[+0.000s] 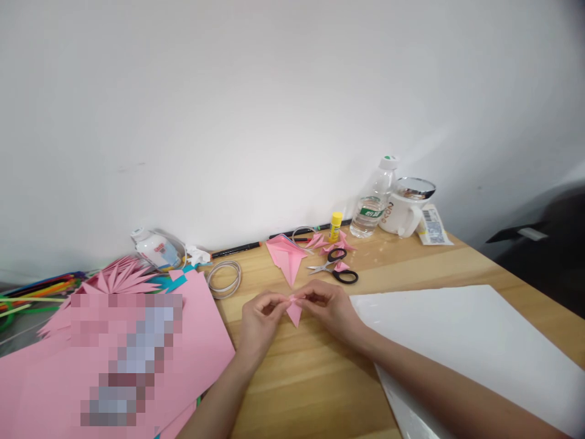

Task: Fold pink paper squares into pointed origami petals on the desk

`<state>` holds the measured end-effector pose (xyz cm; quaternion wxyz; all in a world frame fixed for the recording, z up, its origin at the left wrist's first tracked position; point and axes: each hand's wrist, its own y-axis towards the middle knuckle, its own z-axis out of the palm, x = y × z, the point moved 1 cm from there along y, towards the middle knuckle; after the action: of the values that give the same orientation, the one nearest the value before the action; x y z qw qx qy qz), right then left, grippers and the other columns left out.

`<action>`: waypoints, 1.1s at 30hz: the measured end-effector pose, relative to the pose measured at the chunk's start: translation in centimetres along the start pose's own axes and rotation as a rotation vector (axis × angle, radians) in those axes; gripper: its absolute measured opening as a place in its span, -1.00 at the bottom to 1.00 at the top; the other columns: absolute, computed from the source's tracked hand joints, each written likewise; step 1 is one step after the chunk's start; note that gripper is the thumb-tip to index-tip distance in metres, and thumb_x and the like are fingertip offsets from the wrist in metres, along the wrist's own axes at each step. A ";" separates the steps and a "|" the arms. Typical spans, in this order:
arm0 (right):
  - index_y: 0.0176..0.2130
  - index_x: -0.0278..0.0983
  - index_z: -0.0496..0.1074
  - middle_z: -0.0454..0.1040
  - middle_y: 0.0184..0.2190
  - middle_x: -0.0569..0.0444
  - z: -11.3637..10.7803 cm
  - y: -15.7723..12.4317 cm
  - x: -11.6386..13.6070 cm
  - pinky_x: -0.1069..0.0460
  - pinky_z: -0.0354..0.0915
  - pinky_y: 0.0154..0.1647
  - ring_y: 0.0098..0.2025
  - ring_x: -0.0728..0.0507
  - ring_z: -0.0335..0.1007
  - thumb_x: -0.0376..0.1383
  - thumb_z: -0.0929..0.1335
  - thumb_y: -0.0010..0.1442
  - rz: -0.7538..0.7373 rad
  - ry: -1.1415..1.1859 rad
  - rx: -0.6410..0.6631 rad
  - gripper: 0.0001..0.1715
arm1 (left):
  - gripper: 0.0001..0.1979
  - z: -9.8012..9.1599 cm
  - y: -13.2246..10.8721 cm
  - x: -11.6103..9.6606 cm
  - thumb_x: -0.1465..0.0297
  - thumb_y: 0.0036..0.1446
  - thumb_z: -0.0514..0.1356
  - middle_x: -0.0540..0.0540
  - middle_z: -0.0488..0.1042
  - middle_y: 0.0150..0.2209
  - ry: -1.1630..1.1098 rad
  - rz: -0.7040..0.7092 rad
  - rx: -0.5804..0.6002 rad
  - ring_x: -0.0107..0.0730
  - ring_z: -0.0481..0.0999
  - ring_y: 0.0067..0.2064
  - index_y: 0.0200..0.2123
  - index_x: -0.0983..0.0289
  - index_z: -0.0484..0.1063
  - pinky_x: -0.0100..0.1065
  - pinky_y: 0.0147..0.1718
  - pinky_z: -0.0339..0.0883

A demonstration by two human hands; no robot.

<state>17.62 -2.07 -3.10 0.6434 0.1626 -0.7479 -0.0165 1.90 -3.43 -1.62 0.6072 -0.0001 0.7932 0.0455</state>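
Observation:
A small folded piece of pink paper is pinched between my two hands over the wooden table, its pointed end toward me. My left hand grips its left side with thumb and forefinger. On the right side, my right hand pinches it in the same way. Just beyond my fingertips lies a larger folded pink paper. Scissors with black handles rest to the right of it, near several small folded pink pieces and a yellow glue stick.
Pink sheets and a fanned pink paper shape cover the left side. A white board lies at right. Along the wall stand a water bottle and a white mug. A coil and a black pen lie left of centre.

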 end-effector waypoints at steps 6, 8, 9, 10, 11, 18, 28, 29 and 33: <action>-0.47 -0.25 0.48 0.45 -0.37 -0.01 0.0 0.0 0.2 0.03 0.27 -0.39 -0.35 -0.12 0.36 -0.18 0.36 0.02 0.006 -0.043 0.000 -0.81 | -0.91 0.1 0.0 -0.3 0.38 -0.14 0.25 0.09 0.48 -0.41 -0.037 0.055 0.029 -0.34 0.46 -0.35 -0.57 0.28 0.47 -0.44 -0.39 0.30; -0.46 -0.26 0.46 0.46 -0.48 0.03 0.1 0.0 0.2 0.02 0.26 -0.41 -0.43 -0.11 0.35 -0.15 0.35 0.02 0.053 -0.019 0.023 -0.78 | -0.89 0.2 -0.1 -0.5 0.37 -0.15 0.26 0.08 0.50 -0.46 -0.088 -0.029 0.048 -0.35 0.47 -0.39 -0.56 0.29 0.45 -0.43 -0.41 0.31; -0.45 -0.27 0.46 0.46 -0.51 0.04 0.1 0.0 0.2 0.03 0.25 -0.42 -0.45 -0.11 0.35 -0.15 0.35 0.02 0.076 -0.004 0.027 -0.77 | -0.88 0.3 -0.1 -0.5 0.36 -0.16 0.27 0.06 0.49 -0.51 -0.113 -0.080 0.049 -0.36 0.47 -0.44 -0.54 0.30 0.44 -0.43 -0.44 0.30; -0.44 -0.27 0.46 0.46 -0.51 0.04 0.1 0.0 0.2 0.03 0.25 -0.43 -0.45 -0.10 0.35 -0.14 0.35 0.01 0.094 0.015 0.024 -0.77 | -0.86 0.3 -0.1 -0.5 0.36 -0.19 0.28 0.03 0.48 -0.56 -0.137 -0.121 0.043 -0.38 0.46 -0.48 -0.51 0.30 0.43 -0.44 -0.47 0.29; -0.43 -0.28 0.45 0.46 -0.50 0.04 0.2 0.0 0.1 0.03 0.25 -0.43 -0.44 -0.10 0.35 -0.14 0.36 0.00 0.108 0.039 0.017 -0.76 | -0.83 0.3 -0.1 -0.6 0.38 -0.22 0.30 0.01 0.48 -0.59 -0.157 -0.146 0.032 -0.40 0.45 -0.51 -0.48 0.31 0.43 -0.45 -0.49 0.28; -0.37 -0.29 0.46 0.47 -0.48 0.06 0.3 0.0 -0.8 0.03 0.28 -0.41 -0.44 -0.09 0.38 -0.15 0.39 -0.05 0.181 0.249 0.087 -0.73 | -0.76 0.2 0.1 -0.5 0.42 -0.27 0.33 0.00 0.49 -0.61 -0.194 -0.204 0.010 -0.41 0.47 -0.54 -0.43 0.33 0.43 -0.45 -0.51 0.30; -0.41 -0.34 0.46 0.46 -0.53 0.08 0.3 0.1 -0.7 0.07 0.23 -0.47 -0.50 -0.04 0.35 -0.16 0.43 -0.11 0.217 0.246 0.121 -0.70 | -0.87 0.3 0.2 0.0 0.40 -0.27 0.34 0.04 0.54 -0.57 -0.236 -0.220 0.107 -0.42 0.48 -0.53 -0.57 0.32 0.49 -0.48 -0.53 0.35; -0.41 -0.35 0.46 0.46 -0.53 0.08 0.3 0.1 -0.7 0.08 0.23 -0.47 -0.50 -0.04 0.35 -0.16 0.43 -0.11 0.223 0.258 0.125 -0.70 | -0.86 0.3 0.2 0.0 0.40 -0.28 0.34 0.04 0.54 -0.56 -0.237 -0.223 0.106 -0.42 0.49 -0.52 -0.55 0.32 0.50 -0.48 -0.53 0.35; -0.41 -0.35 0.43 0.45 -0.55 0.09 0.3 0.2 -1.0 0.07 0.25 -0.48 -0.53 -0.02 0.33 -0.16 0.45 -0.14 0.270 0.325 0.111 -0.67 | -0.80 0.3 0.1 0.1 0.34 -0.21 0.32 0.08 0.56 -0.52 -0.243 -0.232 0.167 -0.39 0.50 -0.51 -0.46 0.34 0.52 -0.46 -0.53 0.35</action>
<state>17.39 -1.70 -4.02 0.7418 0.0968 -0.6492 0.1373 2.13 -3.29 -1.79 0.6976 -0.0357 0.7098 -0.0911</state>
